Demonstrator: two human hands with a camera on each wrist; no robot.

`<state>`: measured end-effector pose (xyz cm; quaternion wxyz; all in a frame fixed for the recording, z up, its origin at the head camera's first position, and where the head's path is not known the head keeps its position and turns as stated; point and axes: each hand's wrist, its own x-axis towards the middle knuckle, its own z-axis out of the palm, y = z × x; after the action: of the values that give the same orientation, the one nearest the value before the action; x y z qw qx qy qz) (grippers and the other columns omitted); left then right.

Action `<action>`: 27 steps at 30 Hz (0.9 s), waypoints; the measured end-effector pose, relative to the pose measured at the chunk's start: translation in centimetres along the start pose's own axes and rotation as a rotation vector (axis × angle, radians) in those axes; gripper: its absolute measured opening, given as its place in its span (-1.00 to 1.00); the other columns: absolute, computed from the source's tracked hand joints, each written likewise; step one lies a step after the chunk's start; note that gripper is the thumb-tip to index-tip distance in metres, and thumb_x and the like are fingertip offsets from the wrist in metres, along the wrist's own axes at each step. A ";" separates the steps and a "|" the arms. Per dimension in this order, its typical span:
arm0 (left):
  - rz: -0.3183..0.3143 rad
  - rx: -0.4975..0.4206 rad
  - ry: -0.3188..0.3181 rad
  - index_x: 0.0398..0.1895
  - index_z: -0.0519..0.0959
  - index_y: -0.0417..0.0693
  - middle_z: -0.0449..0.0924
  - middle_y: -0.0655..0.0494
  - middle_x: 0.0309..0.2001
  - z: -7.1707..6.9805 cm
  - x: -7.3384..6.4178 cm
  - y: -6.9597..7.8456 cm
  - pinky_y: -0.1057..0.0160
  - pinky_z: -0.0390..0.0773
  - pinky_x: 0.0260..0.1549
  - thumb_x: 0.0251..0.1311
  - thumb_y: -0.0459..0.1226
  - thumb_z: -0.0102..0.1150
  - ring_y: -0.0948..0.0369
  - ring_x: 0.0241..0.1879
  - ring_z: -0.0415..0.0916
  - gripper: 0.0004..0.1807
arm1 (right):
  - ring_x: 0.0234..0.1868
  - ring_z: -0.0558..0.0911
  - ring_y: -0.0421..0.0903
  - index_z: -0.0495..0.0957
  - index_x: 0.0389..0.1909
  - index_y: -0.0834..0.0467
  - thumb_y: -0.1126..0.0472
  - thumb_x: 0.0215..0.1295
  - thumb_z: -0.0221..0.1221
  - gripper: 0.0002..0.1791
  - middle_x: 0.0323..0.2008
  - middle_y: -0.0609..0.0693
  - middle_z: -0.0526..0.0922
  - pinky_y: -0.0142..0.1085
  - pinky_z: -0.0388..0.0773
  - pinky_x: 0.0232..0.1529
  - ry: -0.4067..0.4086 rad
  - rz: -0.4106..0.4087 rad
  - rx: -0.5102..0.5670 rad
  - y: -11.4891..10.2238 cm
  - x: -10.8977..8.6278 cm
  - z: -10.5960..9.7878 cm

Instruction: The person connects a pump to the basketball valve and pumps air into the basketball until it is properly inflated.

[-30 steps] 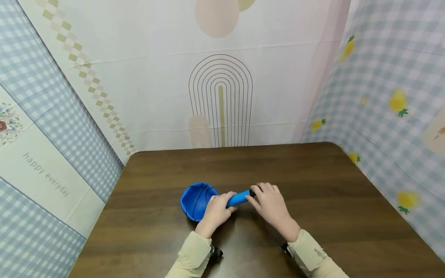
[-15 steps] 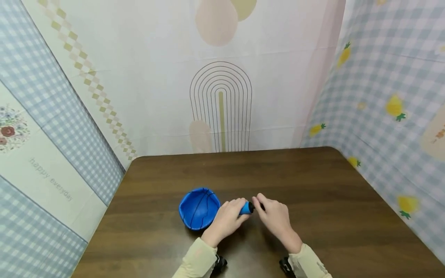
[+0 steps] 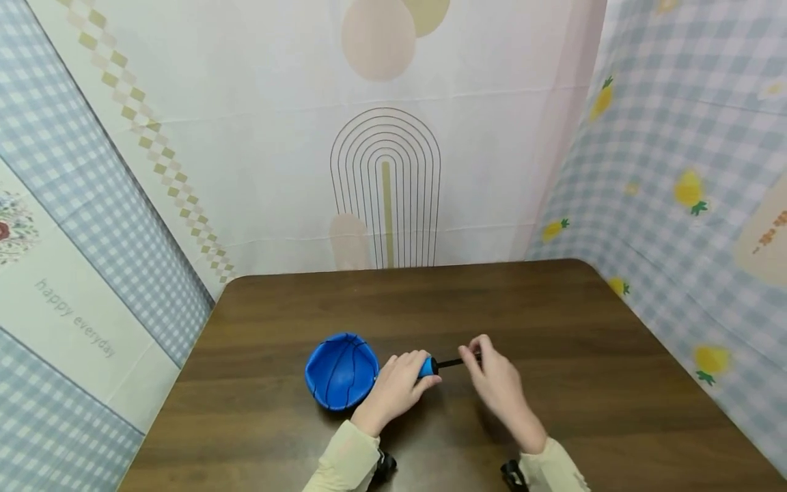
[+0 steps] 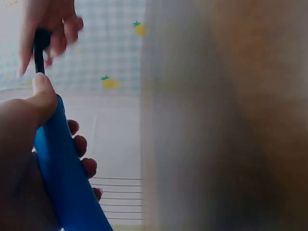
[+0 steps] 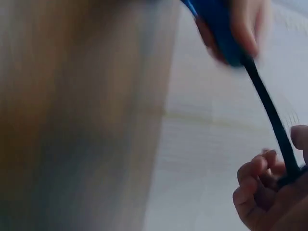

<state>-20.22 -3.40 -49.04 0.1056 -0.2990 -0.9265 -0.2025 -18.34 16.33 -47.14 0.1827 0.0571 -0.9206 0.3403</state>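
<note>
A caved-in blue basketball [image 3: 341,372] with black seams lies on the table, just left of my left hand [image 3: 393,391]. That hand grips the barrel of a blue hand pump [image 3: 426,367], its thumb lying along the barrel's end in the left wrist view. From the barrel's black collar a thin black rod [image 3: 451,362] sticks out to the right. My right hand [image 3: 501,389] holds the black handle [image 5: 288,180] at the rod's far end, fingers curled about it. The pump's other end is hidden behind my left hand in the head view.
The brown wooden table [image 3: 277,301] lies under both hands. Behind it hangs a pale printed cloth [image 3: 264,171], with checked cloths at both sides. Black wrist straps [image 3: 386,466] show at the sleeve cuffs.
My right hand has drawn the handle rightward, away from the barrel, and the black rod now shows between the hands. My left hand now covers more of the barrel.
</note>
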 end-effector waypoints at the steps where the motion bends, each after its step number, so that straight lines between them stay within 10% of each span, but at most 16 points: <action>1: 0.016 0.023 0.019 -0.08 0.48 0.05 0.57 0.19 -0.29 -0.1 0.1 0.0 0.24 0.44 -0.25 0.34 0.05 0.04 0.23 -0.32 0.50 -0.68 | -0.45 0.56 -0.13 0.42 -0.16 0.14 0.03 0.46 0.04 -0.76 -0.40 0.03 0.62 -0.28 0.43 -0.45 -0.011 -0.010 0.040 -0.4 -0.1 0.8; 7: 0.052 0.013 0.025 -0.09 0.48 0.07 0.59 0.20 -0.29 -1.2 0.2 -0.4 0.27 0.41 -0.27 0.33 0.07 0.04 0.24 -0.31 0.49 -0.67 | -0.46 0.49 -0.25 0.42 -0.12 0.13 0.11 0.49 -0.01 -0.83 -0.36 -0.04 0.56 -0.39 0.40 -0.48 -0.047 -0.080 0.128 -2.1 -0.6 3.7; 18: -0.087 -0.023 0.021 0.08 0.52 0.13 0.63 0.18 -0.12 -2.2 -1.5 -3.0 0.14 0.43 -0.09 0.27 0.02 0.14 0.21 -0.13 0.53 -0.63 | -0.71 0.29 -0.23 0.51 -0.09 0.04 0.02 0.52 -0.08 -0.75 -0.71 -0.10 0.43 -0.32 0.19 -0.67 0.032 -0.009 -0.018 0.2 0.5 0.8; 27: 0.020 0.102 0.101 0.07 0.53 0.03 0.66 0.14 -0.13 -1.9 -1.6 -2.5 0.16 0.45 -0.14 0.27 0.02 0.12 0.18 -0.13 0.57 -0.59 | -0.18 0.66 -0.01 0.13 0.21 0.20 0.02 0.49 -0.02 -0.54 -0.06 0.23 0.57 -0.23 0.55 -0.26 -0.209 0.005 0.219 -2.7 -0.9 4.9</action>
<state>-20.29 -6.87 -48.58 0.1692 -0.2921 -0.9260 -0.1688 -18.36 11.10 -49.30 0.0778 0.1094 -0.8922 0.4313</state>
